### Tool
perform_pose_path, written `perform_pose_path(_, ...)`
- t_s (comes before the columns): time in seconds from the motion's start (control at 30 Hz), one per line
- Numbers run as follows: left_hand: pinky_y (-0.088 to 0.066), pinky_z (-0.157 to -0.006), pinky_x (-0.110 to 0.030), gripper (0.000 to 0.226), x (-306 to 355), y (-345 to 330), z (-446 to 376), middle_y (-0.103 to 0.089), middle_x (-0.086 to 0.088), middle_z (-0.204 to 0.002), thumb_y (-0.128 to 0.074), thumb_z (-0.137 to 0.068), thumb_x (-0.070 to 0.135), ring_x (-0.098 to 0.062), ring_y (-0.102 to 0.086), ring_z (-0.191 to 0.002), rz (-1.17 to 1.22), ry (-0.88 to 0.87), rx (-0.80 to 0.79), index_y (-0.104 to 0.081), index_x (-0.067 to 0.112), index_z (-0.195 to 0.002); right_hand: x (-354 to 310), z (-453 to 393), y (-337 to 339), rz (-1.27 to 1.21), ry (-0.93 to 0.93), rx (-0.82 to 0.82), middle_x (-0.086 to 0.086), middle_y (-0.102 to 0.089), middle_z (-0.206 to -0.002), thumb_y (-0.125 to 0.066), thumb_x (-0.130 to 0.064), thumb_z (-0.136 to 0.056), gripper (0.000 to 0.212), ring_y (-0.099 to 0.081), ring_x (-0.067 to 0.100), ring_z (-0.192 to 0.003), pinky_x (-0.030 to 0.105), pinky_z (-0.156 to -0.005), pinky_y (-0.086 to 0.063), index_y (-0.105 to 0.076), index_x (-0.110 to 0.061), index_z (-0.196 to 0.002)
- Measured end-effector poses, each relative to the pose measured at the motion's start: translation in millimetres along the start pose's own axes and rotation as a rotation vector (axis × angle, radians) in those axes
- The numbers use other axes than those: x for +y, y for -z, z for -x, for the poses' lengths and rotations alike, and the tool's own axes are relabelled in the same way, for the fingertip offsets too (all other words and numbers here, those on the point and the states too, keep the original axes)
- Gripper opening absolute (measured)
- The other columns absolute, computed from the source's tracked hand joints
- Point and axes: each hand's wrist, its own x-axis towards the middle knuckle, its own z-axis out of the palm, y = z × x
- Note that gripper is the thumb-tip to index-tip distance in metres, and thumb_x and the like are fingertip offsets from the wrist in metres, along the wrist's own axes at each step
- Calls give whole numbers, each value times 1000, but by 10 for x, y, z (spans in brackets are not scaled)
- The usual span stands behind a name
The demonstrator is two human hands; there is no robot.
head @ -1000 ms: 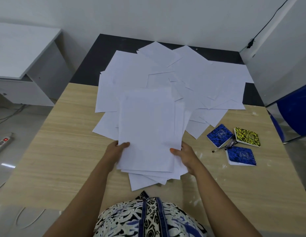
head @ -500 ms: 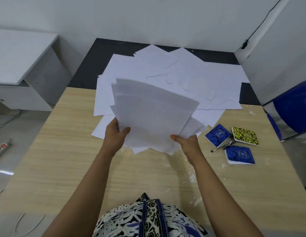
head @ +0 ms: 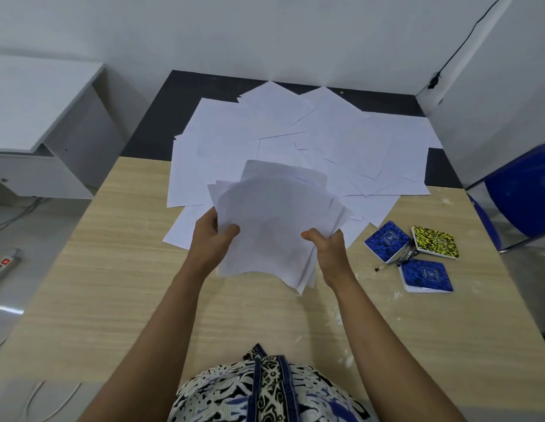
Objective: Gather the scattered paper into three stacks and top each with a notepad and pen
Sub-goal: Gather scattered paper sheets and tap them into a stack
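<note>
A loose bundle of white sheets point(head: 271, 226) hangs tilted above the wooden table point(head: 119, 269), its edges uneven. My left hand point(head: 211, 239) grips its left edge and my right hand point(head: 326, 248) grips its right edge. Behind it, many more white sheets point(head: 295, 141) lie scattered and overlapping across the far half of the table. To the right lie a blue notepad point(head: 386, 240), a yellow-and-black notepad point(head: 434, 241) and a second blue notepad point(head: 426, 275). Dark pens point(head: 399, 260) lie between the notepads, partly hidden under them.
The far part of the table top is black point(head: 149, 129). A white desk point(head: 37, 99) stands to the left and a white cabinet point(head: 493, 86) with a blue object point(head: 523, 196) to the right. A power strip point(head: 3, 264) lies on the floor at the left.
Both hands have lifted the gathered sheets off the table and tipped them up. The bundle now hangs in the air instead of lying flat.
</note>
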Motion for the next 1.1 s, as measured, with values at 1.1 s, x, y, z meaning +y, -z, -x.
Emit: perform_pose_path(1.1,-50,-84,-28,34,-75,-103,-7,-63,4,-118,-56,-93,26,-12,-60,-107,209,38,112,-53,22,-127,-103,44,-234,-13,59,108,-4,-61,-80,-54,5,-83,15,-60,2,-71,13,-64,-47,-58,-6,-93)
